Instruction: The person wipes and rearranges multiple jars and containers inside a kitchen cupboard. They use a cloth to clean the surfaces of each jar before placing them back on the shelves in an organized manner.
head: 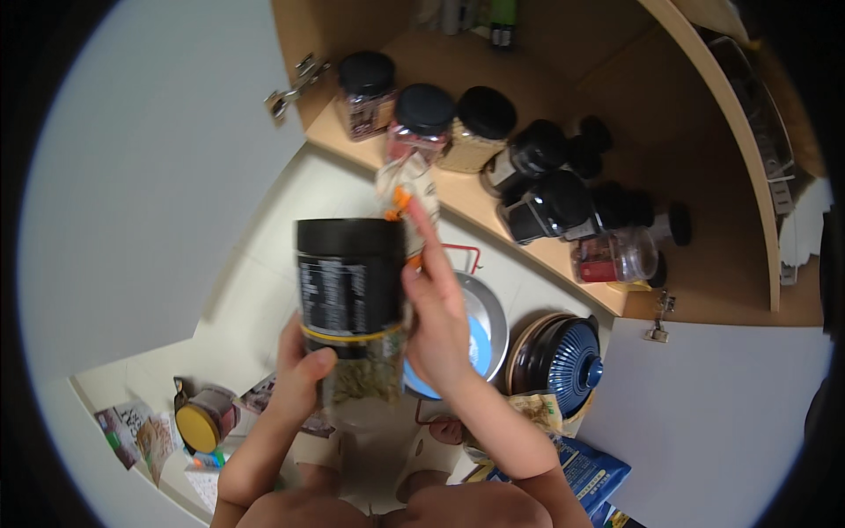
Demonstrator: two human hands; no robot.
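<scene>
Both hands are raised in front of the open cabinet. My left hand (300, 369) grips the side of a clear jar (353, 317) that has a black lid, a black label bearing writing and dried greenish contents. Against the jar's other side, my right hand (436, 317) holds a crumpled pale cloth or bag (409, 191) with orange bits, its fingers pointing up. Whether the right hand also supports the jar is hard to tell. Just past the cloth stands a black-lidded jar of reddish contents (419, 122) on the cabinet's bottom shelf.
More black-lidded jars (478, 129) line the shelf edge (343, 145). Cabinet doors stand open at left (152, 198) and right (693, 409). On the floor are a metal pan (492, 310), a lidded blue pot (561, 363), a blue packet (594, 468) and a yellow-lidded jar (201, 422).
</scene>
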